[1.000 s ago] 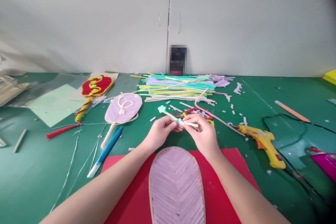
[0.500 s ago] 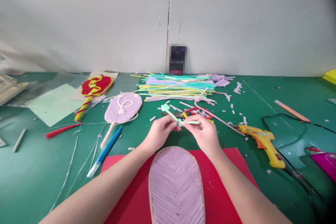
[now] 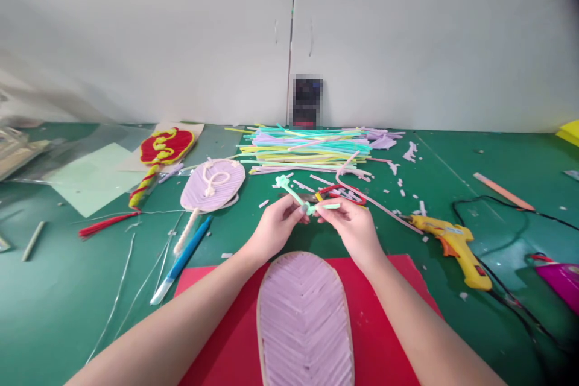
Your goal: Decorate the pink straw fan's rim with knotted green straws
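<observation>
In the head view, we had our left hand (image 3: 274, 227) and right hand (image 3: 356, 227) closed in fingertip pinches on a mint-green strip (image 3: 295, 194). We held it above the table (image 3: 502, 160), near the scissors (image 3: 319, 197) and beyond the purple oval panel (image 3: 305, 313) on the red sheet (image 3: 384, 325).

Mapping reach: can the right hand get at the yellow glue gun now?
Likely yes. The yellow glue gun lies right of the right hand, its grip uncovered; a pink pipe cleaner passes near its nozzle. The hand pinches a green pipe cleaner, though, so it would probably need freeing first.
</observation>
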Demonstrator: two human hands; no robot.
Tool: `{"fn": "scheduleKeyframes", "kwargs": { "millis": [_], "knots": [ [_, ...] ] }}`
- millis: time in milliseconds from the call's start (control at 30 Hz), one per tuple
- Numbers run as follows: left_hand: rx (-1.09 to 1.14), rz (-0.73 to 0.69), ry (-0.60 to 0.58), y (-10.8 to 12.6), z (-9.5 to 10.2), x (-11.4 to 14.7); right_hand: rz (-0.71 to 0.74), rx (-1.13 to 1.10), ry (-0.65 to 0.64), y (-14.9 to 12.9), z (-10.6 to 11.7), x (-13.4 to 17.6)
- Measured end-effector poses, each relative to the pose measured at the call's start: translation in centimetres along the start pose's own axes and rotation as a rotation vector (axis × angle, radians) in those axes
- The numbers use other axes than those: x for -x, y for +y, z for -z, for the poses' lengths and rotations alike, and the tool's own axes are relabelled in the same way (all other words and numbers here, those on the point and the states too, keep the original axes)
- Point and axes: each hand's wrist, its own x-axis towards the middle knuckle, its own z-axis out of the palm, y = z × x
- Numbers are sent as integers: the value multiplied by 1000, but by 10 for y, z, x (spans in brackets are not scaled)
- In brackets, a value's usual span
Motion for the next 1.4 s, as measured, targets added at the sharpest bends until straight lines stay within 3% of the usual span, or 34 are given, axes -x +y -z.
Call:
{"fn": "scheduleKeyframes", "kwargs": {
  "millis": [233, 433, 667, 900, 1167, 1400],
  "knots": [
    [-68, -19, -25, 1, -1, 1, -163, -209, -8, 4, -1, -3],
    [-180, -87, -54, 3, -1, 3, -250, -254, -3, 5, 0, -3],
    [-247, -79, -59, 2, -3, 4, -94, -39, 49, 2, -2, -1],
    [-228, -19, 53, 0, -2, 3, -8, 6, -20, 4, 1, -1],
    [-263, -65, -6, 3, -3, 5, -181, -85, 15, 9, 1, -4],
    [-381, -133, 20, 3, -5, 6, -89, 117, 41, 13, 2, -4]
  ]
}}
